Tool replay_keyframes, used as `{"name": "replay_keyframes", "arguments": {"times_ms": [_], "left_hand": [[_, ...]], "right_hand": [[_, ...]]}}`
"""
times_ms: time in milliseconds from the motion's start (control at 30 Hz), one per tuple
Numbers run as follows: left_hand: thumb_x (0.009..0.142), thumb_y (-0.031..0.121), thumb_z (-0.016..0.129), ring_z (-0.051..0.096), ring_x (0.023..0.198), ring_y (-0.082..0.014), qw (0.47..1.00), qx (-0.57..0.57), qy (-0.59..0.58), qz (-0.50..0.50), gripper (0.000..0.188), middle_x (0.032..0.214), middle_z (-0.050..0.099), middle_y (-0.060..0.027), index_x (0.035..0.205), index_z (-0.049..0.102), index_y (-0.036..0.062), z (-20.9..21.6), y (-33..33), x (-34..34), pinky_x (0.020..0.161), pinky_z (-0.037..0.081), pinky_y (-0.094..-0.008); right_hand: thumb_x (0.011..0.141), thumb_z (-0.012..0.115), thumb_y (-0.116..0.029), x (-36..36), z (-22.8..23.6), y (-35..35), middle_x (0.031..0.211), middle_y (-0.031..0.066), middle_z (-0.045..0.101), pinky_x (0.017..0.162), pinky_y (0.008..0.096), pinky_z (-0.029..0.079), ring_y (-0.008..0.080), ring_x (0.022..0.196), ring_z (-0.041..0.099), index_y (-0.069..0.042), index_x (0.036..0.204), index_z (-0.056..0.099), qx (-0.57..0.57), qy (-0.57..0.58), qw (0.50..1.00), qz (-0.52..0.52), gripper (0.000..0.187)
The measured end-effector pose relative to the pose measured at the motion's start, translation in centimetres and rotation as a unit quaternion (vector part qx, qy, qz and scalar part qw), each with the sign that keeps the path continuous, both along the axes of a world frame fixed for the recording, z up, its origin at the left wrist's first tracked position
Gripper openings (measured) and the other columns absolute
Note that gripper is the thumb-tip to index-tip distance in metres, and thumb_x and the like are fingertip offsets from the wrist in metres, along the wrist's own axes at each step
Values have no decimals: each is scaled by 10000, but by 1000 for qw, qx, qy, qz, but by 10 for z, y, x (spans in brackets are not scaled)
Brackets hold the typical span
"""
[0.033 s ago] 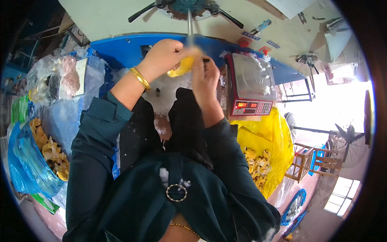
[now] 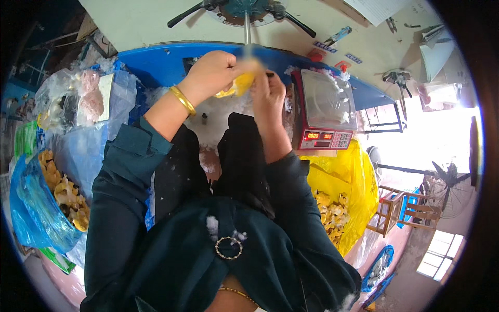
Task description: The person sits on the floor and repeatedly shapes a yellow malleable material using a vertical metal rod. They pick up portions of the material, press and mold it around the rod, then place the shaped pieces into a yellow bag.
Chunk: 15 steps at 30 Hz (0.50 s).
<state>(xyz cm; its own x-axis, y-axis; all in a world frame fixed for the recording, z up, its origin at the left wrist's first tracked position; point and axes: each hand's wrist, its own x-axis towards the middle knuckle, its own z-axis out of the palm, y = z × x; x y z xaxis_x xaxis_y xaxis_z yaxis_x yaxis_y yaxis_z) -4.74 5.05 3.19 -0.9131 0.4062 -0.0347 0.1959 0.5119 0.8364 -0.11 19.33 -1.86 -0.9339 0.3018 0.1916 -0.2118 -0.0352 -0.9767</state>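
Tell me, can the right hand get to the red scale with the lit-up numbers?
Probably yes: the red digital scale is just to the right of the right hand, with nothing seen blocking the way, though its fingers look busy near the yellow piece.

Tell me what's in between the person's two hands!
In the head view, a yellow thing shows between the left hand and the right hand. It's partly hidden, so I can't tell exactly what it is.

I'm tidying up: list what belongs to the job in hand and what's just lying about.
Seemingly in the job:
- yellow piece at the left hand and right hand
- metal rod
- white fluff

Probably just lying about:
- blue tool
- dark tool
- papers
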Motion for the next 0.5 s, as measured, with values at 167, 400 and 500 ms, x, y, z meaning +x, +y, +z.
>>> {"name": "replay_keyframes", "arguments": {"times_ms": [167,400,500], "left_hand": [[840,586,572,625,653,-300,967,-136,217,3,563,685,628,-143,785,624,27,28,7,34,589,487,-379],[781,324,725,630,699,-303,972,-92,212,38,357,742,637,-131,930,595,26,8,6,44,596,481,-374],[768,271,722,626,710,-319,971,-104,213,15,340,767,637,-137,969,600,25,-10,-8,48,603,482,-386]], "right_hand": [[866,578,-189,-72,32,20,734,70,593,523,289,451,127,624,562,18,797,588,-96,-95,990,51,218],[916,564,-257,-59,13,23,639,36,558,506,287,397,80,591,477,33,719,574,33,-83,996,-3,350],[952,545,-255,-25,14,4,638,29,557,516,261,392,59,590,458,19,746,571,16,-50,998,-31,344]]}}
